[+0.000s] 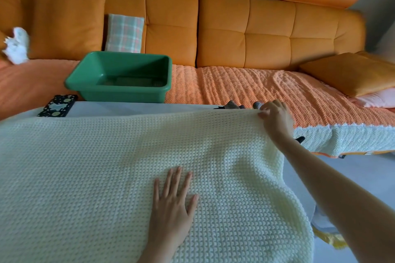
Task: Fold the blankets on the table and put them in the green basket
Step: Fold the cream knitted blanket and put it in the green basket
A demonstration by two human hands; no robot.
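The cream knitted blanket (106, 166) lies spread over the table (128, 108), its long axis running side to side across the view. Its far edge stretches straight from the left side over to the right hand (275, 116). Below the right forearm, the blanket's right side falls over the table's edge in soft folds.

The left hand (173, 205) rests flat on the blanket, palm down, fingers straight and slightly spread, pointing away from the person. It holds nothing and only presses on the cloth.

The right hand reaches forward and to the right of the left hand. Its fingers are curled and it pinches the far right corner of the blanket, which lifts a little at the grip. Just beyond its fingertips lies a small heap of dark grey cloth (232, 104).

The green basket (119, 88) stands well to the left of the right hand and beyond the left hand, on the orange sofa (256, 34) past the table's far edge. It is upright with its opening upward. A black patterned flat item (56, 105) lies on the table far to the left of both hands, just in front of the basket.
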